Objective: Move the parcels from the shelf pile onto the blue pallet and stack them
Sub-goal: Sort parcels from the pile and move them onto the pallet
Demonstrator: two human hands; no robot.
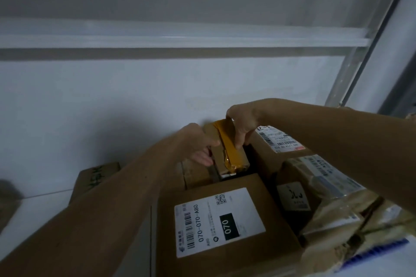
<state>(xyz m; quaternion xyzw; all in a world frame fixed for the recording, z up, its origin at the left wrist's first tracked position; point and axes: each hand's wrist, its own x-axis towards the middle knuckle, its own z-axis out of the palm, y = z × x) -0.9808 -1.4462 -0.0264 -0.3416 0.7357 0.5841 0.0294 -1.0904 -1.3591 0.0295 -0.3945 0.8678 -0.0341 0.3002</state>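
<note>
Both hands hold one small parcel (227,153) at the back of the shelf pile, close to the white wall (112,108). The left hand (200,144) grips its left side, fingers curled under the edge; the right hand (242,123) pinches its far end from above, thumb and fingers down either side. The parcel is a narrow brown box with a strip of yellow tape along its top. Its long axis runs from the wall toward the camera, slanting a little to the right, the near end tilted down into a gap between the boxes. In front of it lies a larger box (225,227) with a white label reading 070. To the right are more labelled parcels, one wrapped in clear film (326,198). A white shelf rail (180,39) crosses overhead and a metal upright (351,69) stands at the right
</note>
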